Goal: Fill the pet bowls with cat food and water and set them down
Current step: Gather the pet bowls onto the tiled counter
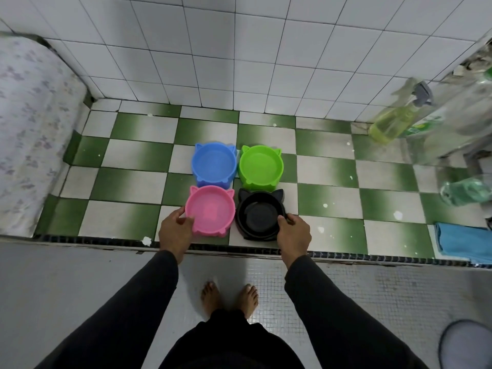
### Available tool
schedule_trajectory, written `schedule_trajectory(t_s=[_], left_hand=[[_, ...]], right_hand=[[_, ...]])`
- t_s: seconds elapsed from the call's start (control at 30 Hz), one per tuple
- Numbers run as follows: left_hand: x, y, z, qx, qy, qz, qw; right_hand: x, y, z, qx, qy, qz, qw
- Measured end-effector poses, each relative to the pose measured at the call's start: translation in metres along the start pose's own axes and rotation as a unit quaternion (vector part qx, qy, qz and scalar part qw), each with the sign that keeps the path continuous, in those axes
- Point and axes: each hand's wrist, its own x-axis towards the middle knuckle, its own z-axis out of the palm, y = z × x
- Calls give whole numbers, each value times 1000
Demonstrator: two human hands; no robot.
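Four cat-shaped bowls are set in a two-by-two block at centre frame on the green-and-white tiled counter [127, 182]; blue bowl [214, 165] upper left, green bowl [260, 167] upper right, pink bowl [210, 214] lower left, black bowl [261, 215] lower right; all four appear empty, though the black one is too dark for certainty. The pink bowl's left rim is gripped by the left hand [175, 227], thumb curled over the edge; the black bowl's right rim is pinched by the right hand [292, 233], fingers curled around it.

Risks, judged: the front pair sits near the counter's lower edge, so a careless pull could tip one off the ledge; the bowls are nearly touching, so a sideways drag could knock a neighbour; a one-sided rim grip could tilt a bowl once filled, and water or food would be spilled.

Orientation: bowls are roughly round, so no strong long axis is seen; ears are pointed toward the top of the frame, at the wall; openings are faced up.

A spray bottle [394, 115] is seen upper right; a blue cloth [463, 241] at the right edge.
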Motion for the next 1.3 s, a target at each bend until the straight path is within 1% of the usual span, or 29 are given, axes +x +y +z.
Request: schedule_trajectory(t_s=[0.07,0.13,0.17,0.23,0.33,0.5,0.6,0.7,0.77,0.83,0.9,0.97,1.03,1.13,1.3], left_hand=[[-3,5,0,42,-6,19,999],[-5,8,0,112,-4,51,992],[-4,8,0,149,-3,65,987],[-1,7,1,200,-3,64,978],[-4,13,2,243,-6,57,968],[-14,24,4,296,-24,42,954],[-19,30,1,341,-40,59,938],[-21,36,-4,370,-51,85,924],[-23,42,-6,403,-66,106,907],[-25,47,-9,453,-82,141,876],[-28,49,-13,512,-103,176,834],[-30,51,-18,542,-116,192,810],[-32,55,-22,550,-116,198,803],[-36,66,-26,557,-109,209,796],[-50,94,-31,569,-98,210,789]], right_hand=[[2,1,1,-19,4,-2,1000],[4,3,3,-54,-4,-10,998],[4,4,4,-79,-15,-12,997],[6,8,6,-128,-40,-23,991],[2,4,1,-157,-60,-52,984],[-4,-2,-4,-161,-88,-52,982],[-4,-3,-5,-202,-108,-80,970],[-10,-13,-14,-258,-143,-121,948],[-11,-19,-20,-314,-159,-154,923],[-11,-22,-27,-374,-169,-187,892],[-11,-26,-33,-421,-175,-226,861],[-11,-29,-37,-461,-177,-260,830],[-13,-37,-40,-495,-185,-273,804],[-15,-53,-44,-517,-204,-287,780],[-23,-88,-52,-500,-232,-321,770]])
